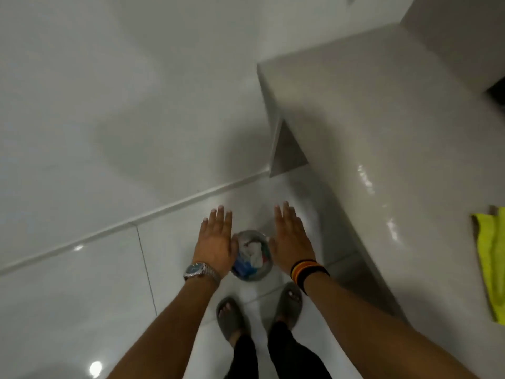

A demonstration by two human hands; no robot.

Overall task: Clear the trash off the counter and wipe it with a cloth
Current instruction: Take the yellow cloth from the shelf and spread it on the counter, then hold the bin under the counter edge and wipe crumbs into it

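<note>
A small round metal bin point(252, 274) stands on the white tiled floor just ahead of my feet, holding crumpled white, blue and red trash point(252, 257). My left hand point(216, 243), with a wristwatch, hovers flat over the bin's left side, fingers spread and empty. Over the bin's right side my right hand point(291, 242), wearing a striped wristband, is flat and empty too. The grey counter point(382, 138) runs along the right. A yellow cloth point(490, 258) lies on it at the right edge of view.
A white tiled wall point(109, 91) rises beyond the floor joint. My feet in grey slippers point(288, 302) stand right behind the bin. The counter's front face drops to the floor at the right of the bin.
</note>
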